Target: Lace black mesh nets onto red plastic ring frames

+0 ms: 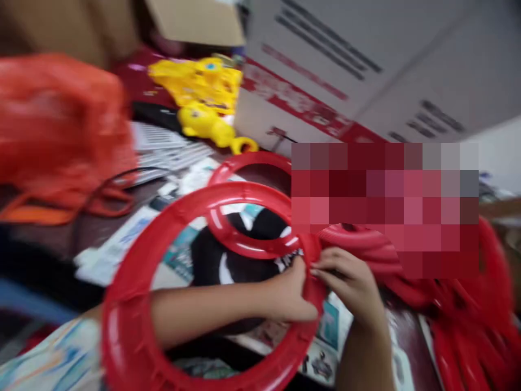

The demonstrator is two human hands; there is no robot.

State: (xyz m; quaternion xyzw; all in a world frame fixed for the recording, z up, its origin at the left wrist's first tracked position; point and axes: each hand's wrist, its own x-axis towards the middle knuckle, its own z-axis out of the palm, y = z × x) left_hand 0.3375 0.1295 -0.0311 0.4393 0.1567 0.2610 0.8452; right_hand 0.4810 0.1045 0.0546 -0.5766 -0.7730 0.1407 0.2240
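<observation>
A large red plastic ring [126,304] is held up, tilted, in front of me. My left forearm passes through its opening, and my left hand [290,296] is closed around the ring's right side, thumb along the rim. At that same right side, my right hand [352,277] pinches the ring's edge with its fingertips. Whatever small part may lie between those fingertips is hidden. Behind the held ring, a second red ring [244,245] lies over a black item with white marks [207,260].
Many red plastic pieces [459,326] are heaped at the right, partly behind a pixelated patch. Yellow plastic toy parts [207,122] lie at the back beside a large white carton [325,60]. An orange plastic bag [61,119] stands at the left. Printed papers [106,255] cover part of the table.
</observation>
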